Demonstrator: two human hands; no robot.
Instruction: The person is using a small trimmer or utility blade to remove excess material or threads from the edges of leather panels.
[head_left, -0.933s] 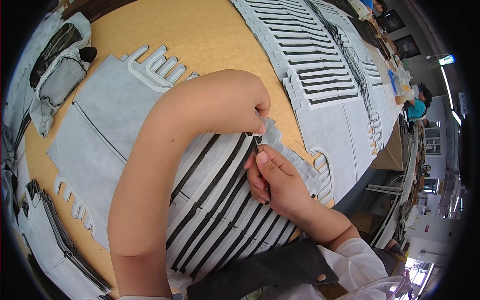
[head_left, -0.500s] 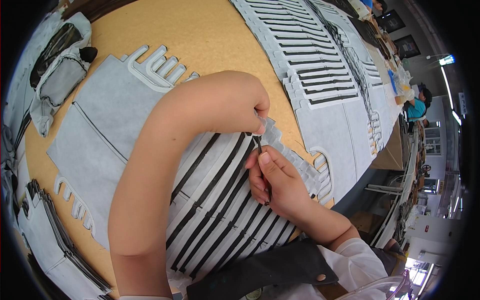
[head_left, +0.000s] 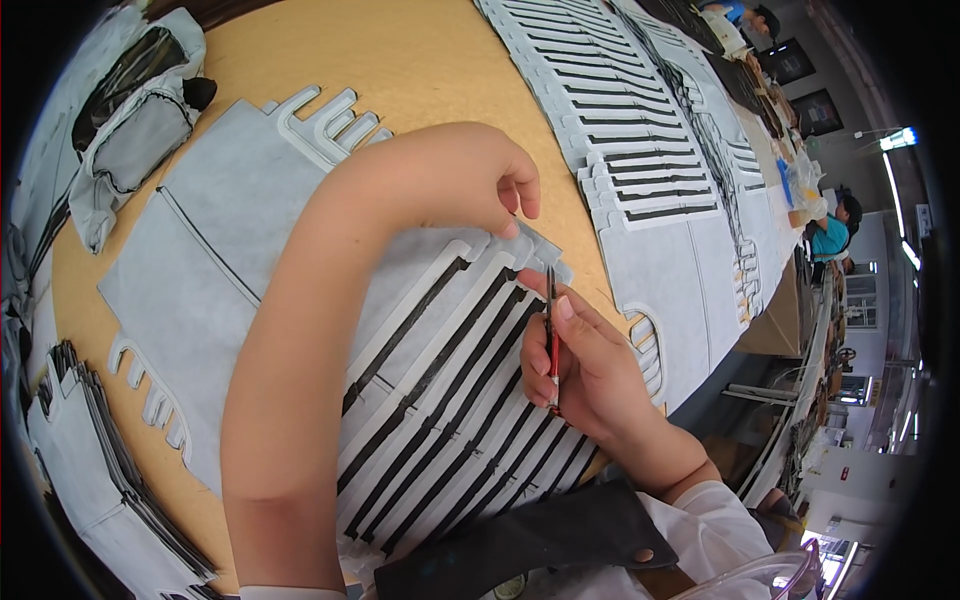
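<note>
My left hand (head_left: 478, 182) arches over a pale grey panel with rows of black stripes (head_left: 430, 400), fingers curled and pinching at its scalloped tabs near the top; the thumb is hidden. Just below it, my right hand (head_left: 590, 355) is closed around a slim metal tool with a red grip (head_left: 554, 355), its pointed end up beside the tab ends. My left forearm covers part of the work. Underneath lies a plain grey piece (head_left: 200, 280) with slotted edges on the tan board (head_left: 280, 50).
A long row of striped pieces (head_left: 630, 120) lies beyond my hands. At the left are a bundled fabric item (head_left: 140, 130) and stacked panels (head_left: 95, 470). Two people (head_left: 830, 230) (head_left: 745, 20) are further off at the right, near cluttered benches and a metal frame (head_left: 765, 390).
My left hand has shifted up slightly, exposing more tabs and stripe ends. My right hand has moved rightward, and the tool's red grip and upright tip now show.
</note>
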